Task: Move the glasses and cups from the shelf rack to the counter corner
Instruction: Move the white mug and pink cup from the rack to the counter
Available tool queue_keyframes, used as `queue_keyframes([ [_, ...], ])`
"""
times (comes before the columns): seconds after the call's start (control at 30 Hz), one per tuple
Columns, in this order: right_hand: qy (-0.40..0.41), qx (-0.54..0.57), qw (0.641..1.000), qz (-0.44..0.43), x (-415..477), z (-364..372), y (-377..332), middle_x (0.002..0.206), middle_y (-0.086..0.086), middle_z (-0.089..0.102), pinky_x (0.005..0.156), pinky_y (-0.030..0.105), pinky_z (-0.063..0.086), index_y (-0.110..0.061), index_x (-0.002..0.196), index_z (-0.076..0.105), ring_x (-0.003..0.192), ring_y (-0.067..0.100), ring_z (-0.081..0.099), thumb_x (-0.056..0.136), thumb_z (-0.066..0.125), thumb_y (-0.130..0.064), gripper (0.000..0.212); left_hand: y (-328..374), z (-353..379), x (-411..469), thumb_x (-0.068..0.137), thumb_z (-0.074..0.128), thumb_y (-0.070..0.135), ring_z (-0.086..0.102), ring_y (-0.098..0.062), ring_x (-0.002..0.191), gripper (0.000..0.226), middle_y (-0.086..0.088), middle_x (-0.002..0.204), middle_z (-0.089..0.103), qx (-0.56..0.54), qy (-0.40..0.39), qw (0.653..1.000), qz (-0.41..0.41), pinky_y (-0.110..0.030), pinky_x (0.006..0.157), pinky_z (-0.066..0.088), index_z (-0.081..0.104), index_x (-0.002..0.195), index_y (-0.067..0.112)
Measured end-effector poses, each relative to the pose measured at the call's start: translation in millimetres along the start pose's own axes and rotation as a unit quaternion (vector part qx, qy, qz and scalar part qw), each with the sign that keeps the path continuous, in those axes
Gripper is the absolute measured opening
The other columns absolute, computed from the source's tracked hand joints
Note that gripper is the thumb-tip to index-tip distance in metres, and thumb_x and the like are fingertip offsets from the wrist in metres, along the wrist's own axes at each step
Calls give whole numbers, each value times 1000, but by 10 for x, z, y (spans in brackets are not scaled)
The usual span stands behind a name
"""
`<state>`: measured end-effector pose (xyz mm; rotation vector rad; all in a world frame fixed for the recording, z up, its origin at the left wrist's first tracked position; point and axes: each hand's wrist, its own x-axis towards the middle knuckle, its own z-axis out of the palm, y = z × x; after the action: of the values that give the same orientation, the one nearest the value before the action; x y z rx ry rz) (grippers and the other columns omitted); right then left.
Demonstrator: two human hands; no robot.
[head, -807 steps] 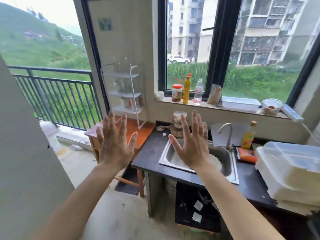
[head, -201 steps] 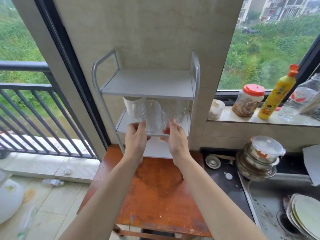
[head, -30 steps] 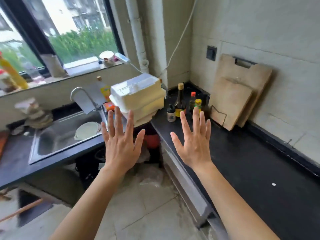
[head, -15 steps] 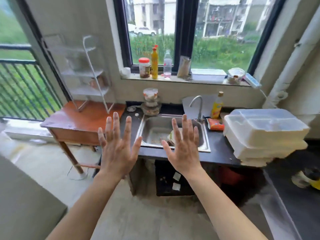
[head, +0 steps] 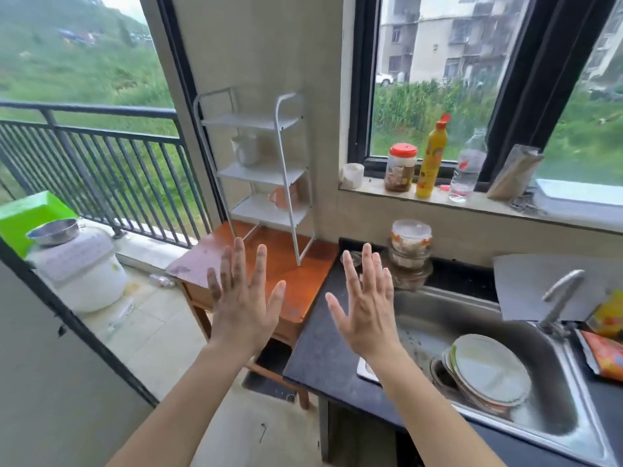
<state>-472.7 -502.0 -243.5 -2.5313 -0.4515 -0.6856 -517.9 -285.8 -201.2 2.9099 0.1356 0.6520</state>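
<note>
Head view: empty hands raised before a kitchen counter, cups waiting on a white rack.

Dark counter (head: 323,335) with steel sink (head: 526,392) at right, stacked plates (head: 488,372) lying in the basin beneath the tap (head: 559,298). Wooden table (head: 269,264) touching the counter's left end, carrying the white shelf rack (head: 290,176) against the wall. White cup (head: 245,149) standing on the rack's middle shelf; orange cup (head: 286,196) on the shelf below, blurred. Left hand (head: 244,305) spread wide, fingers apart, holding nothing, raised in front of the table. Right hand (head: 365,306) likewise splayed and empty, raised over the counter edge. Yellow bottle (head: 431,160) and red-lidded jar (head: 400,167) upright on the window sill (head: 478,205).
</note>
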Motion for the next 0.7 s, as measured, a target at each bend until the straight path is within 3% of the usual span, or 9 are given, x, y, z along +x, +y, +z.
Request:
queue_keyframes([
  [0.1,-11,18,1000,-2,678,300,-137,169,16,4,122,57,20,-17,161,20,155,39,9,94,65,-42,84,-287,33,629,94,11,67,-25,-20,150,78,-6,165,-23,4,-1,1000,-12,-56,121,-4,-2,160,28],
  [0.23,-29,17,999,-26,1422,637,-419,170,15,4,123,55,22,-20,162,16,156,37,7,97,59,-47,83,-730,-42,1230,95,13,66,-23,-18,151,76,-5,167,-18,-14,32,999,-25,-50,122,-7,-2,160,29],
  [0.5,-20,-6,999,-28,2192,1424,-718,170,14,4,123,48,20,-24,163,12,156,35,7,97,55,-49,82,-1562,422,2196,95,12,64,-25,-20,150,74,-6,165,-22,-40,29,998,-24,-50,123,-6,-9,157,30],
  [0.6,2,-31,1000,-6,2437,1708,-808,169,16,11,122,45,21,-22,162,17,155,36,13,97,57,-47,81,-1835,686,2630,96,20,61,-18,-25,152,75,-9,166,-15,-72,29,997,9,-50,123,-4,1,160,25],
  [0.7,-12,-57,997,51,2643,1988,-952,167,16,21,120,47,30,-18,161,25,153,35,22,98,56,-46,76,-2106,932,3016,96,24,59,-9,-30,154,74,-12,168,-7,-98,7,994,39,-53,122,3,8,160,24],
])
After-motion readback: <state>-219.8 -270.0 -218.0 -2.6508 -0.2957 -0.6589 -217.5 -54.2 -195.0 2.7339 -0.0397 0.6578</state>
